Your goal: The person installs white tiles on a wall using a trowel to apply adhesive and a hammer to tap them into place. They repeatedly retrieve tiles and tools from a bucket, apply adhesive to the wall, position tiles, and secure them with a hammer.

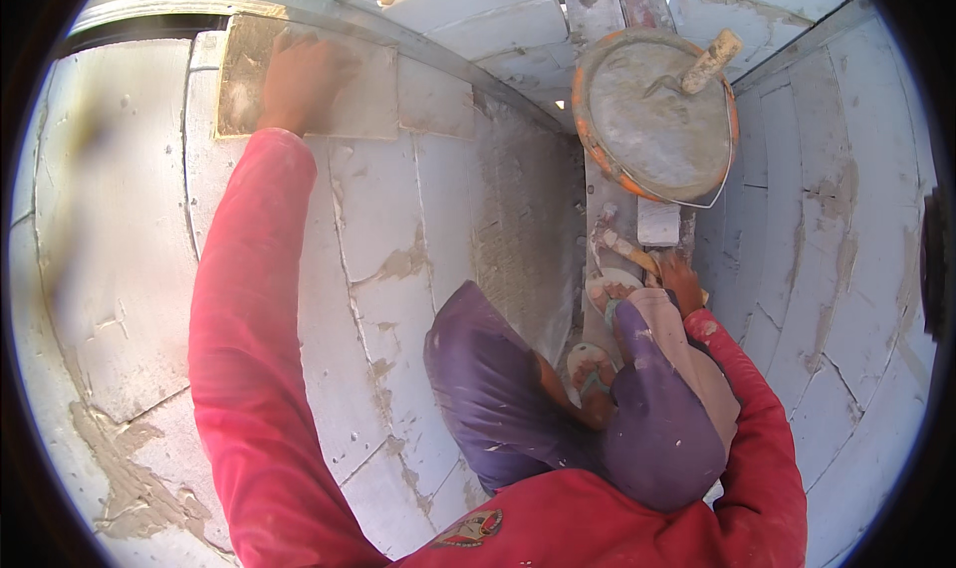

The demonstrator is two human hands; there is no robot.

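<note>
My left hand (pixel 293 82), blurred, is on a flat grey-beige board (pixel 363 95) against the top of the left block wall; its fingers are smeared. My right hand (pixel 679 281) is closed round the yellowish wooden handle (pixel 642 259) of a spattered hammer-like tool lying low beside my sandalled feet (pixel 609 289). Just beyond it sits a small white block (pixel 658 225), below an orange-rimmed bucket (pixel 647 130) of wet grey mortar with a crusted handle (pixel 705 70) sticking out.
Pale block walls with grey mortar patches rise on the left (pixel 119 220) and right (pixel 836 249), with another across the top. A narrow plank (pixel 607 195) runs under the bucket and my feet. A metal rail (pixel 433 50) runs along the top of the left wall.
</note>
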